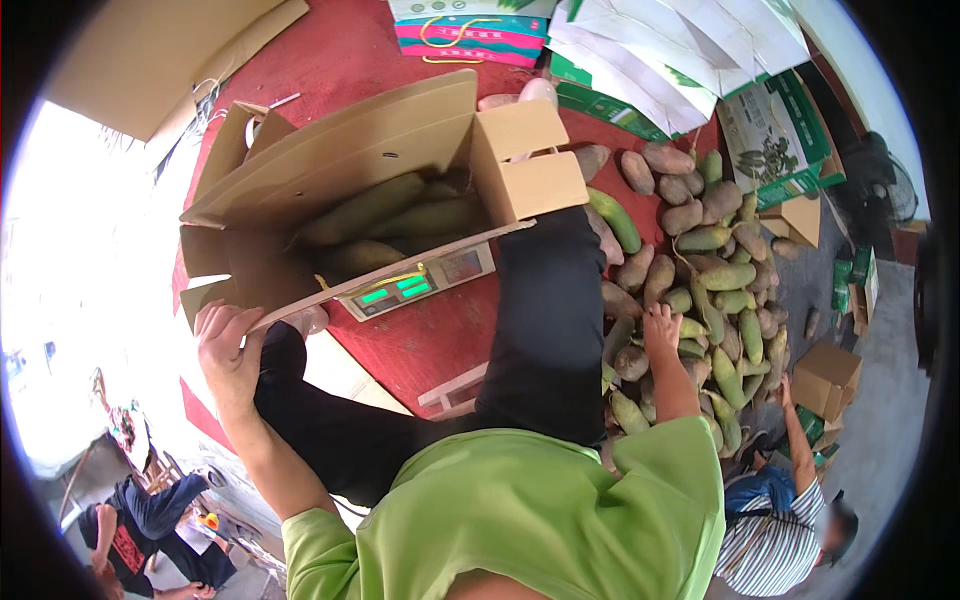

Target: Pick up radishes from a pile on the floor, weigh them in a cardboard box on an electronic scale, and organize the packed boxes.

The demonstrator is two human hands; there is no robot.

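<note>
An open cardboard box [340, 165] holds several long green radishes [365, 212]. It stands on a digital scale [420, 285] with lit green figures. My left hand [228, 345] is closed around the edge of the box's near flap, at the left corner. On the right lies a large heap of green radishes [728, 375] mixed with brownish-red tubers [632, 362]. My right hand [661, 335] reaches down onto this heap, its fingers slightly apart and touching the produce; no piece is lifted. The undersides of those fingers are hidden.
Printed gift boxes [470, 40] and white bags [680, 50] stand at the back. A green printed carton [775, 140] and black fan [890, 178] are far right. Another person in a striped shirt [770, 545] reaches toward the heap; more people [150, 530] are lower left.
</note>
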